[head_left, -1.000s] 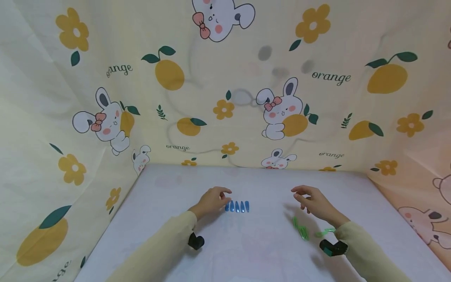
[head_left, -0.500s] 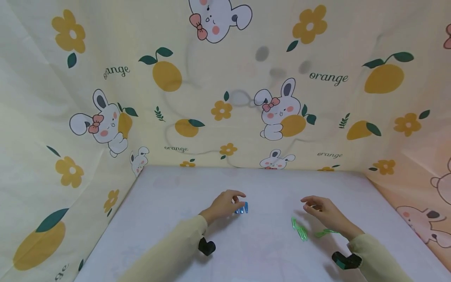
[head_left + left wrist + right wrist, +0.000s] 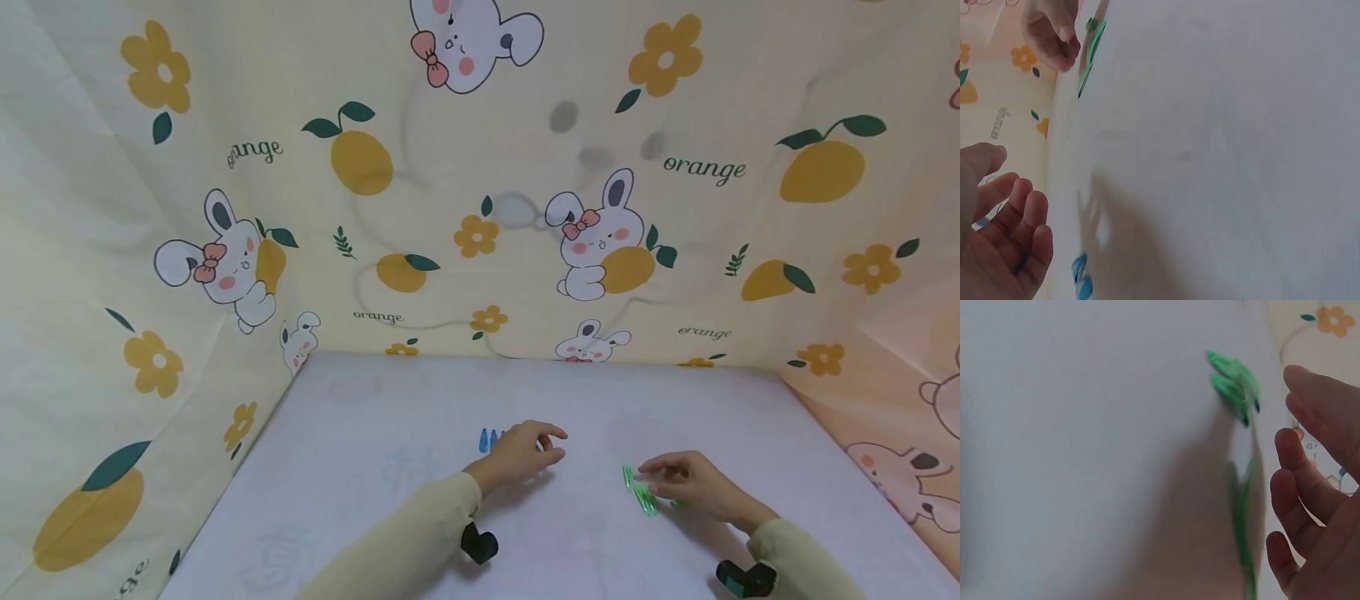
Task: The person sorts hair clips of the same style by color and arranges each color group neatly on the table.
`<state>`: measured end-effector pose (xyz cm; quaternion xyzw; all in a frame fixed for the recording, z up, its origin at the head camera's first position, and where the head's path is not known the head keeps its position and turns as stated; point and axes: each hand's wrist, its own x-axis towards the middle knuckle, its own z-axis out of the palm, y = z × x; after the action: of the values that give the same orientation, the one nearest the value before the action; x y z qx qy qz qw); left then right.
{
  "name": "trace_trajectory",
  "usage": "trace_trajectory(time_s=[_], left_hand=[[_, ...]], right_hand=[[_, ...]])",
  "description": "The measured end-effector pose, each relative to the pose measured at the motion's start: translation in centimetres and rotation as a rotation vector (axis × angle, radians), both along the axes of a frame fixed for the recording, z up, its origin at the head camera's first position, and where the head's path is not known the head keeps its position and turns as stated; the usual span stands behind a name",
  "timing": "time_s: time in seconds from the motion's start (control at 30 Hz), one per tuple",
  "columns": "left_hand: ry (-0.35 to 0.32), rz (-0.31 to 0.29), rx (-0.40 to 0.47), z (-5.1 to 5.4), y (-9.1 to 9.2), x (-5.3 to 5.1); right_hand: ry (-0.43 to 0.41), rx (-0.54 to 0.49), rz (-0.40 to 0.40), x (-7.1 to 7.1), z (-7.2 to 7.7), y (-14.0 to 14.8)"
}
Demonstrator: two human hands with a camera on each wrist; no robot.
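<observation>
My left hand [image 3: 522, 454] hovers over the table with fingers loosely bent and nothing held, partly covering a row of blue clips [image 3: 484, 440]. In the left wrist view, blue clips [image 3: 1084, 286] lie below the fingers of that hand [image 3: 1007, 237]. My right hand [image 3: 693, 483] hangs just above several green clips [image 3: 643, 498], its fingers relaxed and parted. The right wrist view has this hand [image 3: 1316, 481] beside a green cluster [image 3: 1232, 384] and further green clips [image 3: 1244, 531]; no clip is between its fingers.
A pale table [image 3: 390, 400] reaches back to a hanging cloth [image 3: 442, 150] printed with rabbits, flowers and oranges. The cloth also rises at the left and right sides. A black wrist device sits on each sleeve.
The left hand has moved right across the blue clips, uncovering those at the row's left end. The right hand, first higher up, has come down toward the green clips.
</observation>
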<state>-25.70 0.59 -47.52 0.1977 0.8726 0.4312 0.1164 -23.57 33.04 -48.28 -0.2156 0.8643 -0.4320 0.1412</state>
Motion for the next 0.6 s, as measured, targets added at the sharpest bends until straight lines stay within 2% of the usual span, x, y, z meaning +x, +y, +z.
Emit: trace_trajectory(time_s=[0.2,0.37,0.6], left_hand=[[-0.009,-0.011,0.034,-0.5,2.2,0.7],[0.029,-0.009,0.035,-0.8,4.0,0.9],[0.060,-0.028,0.026,-1.5,6.1,1.3]], right_hand=[[-0.048,0.003,0.039,0.0,-0.6,0.5],[-0.005,0.008,0.058,-0.1,-1.0,0.5],[0.003,-0.003,0.068,0.0,-1.4,0.5]])
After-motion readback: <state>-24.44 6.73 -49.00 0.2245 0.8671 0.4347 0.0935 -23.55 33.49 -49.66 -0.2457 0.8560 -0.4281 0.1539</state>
